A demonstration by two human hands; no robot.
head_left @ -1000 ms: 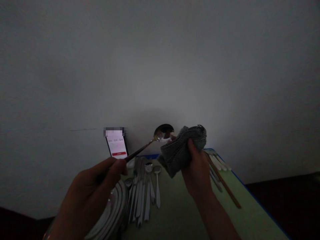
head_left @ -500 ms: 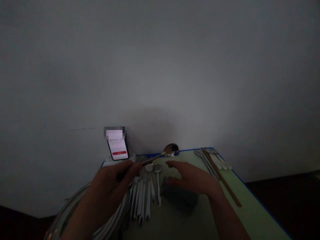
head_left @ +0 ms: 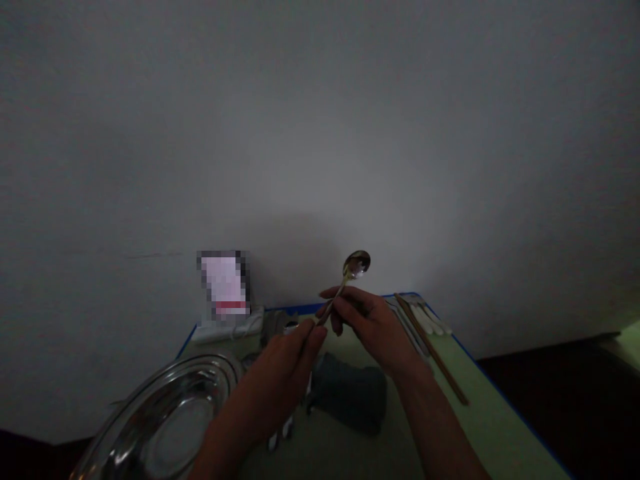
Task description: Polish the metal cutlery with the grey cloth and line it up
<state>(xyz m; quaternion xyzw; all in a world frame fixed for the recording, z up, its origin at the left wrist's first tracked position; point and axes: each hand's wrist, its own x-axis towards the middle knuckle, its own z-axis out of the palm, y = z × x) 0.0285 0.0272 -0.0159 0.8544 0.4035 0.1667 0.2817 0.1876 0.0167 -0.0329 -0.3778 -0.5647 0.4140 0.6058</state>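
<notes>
Right fingers (head_left: 351, 293) have reached spoon (head_left: 357, 267); metal bowl (head_left: 176, 428) shows its bottom.

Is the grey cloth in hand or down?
Down: the cloth lies on the green table; left hand and right hand hold the spoon.

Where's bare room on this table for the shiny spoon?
One bare patch of pale green tabletop lies between the right forearm, thin brown sticks and the blue right edge. Another lies nearer you than the dark grey cloth, left of that forearm. Left is crowded: a shiny round metal bowl, then silver cutlery half hidden by the left hand.
</notes>
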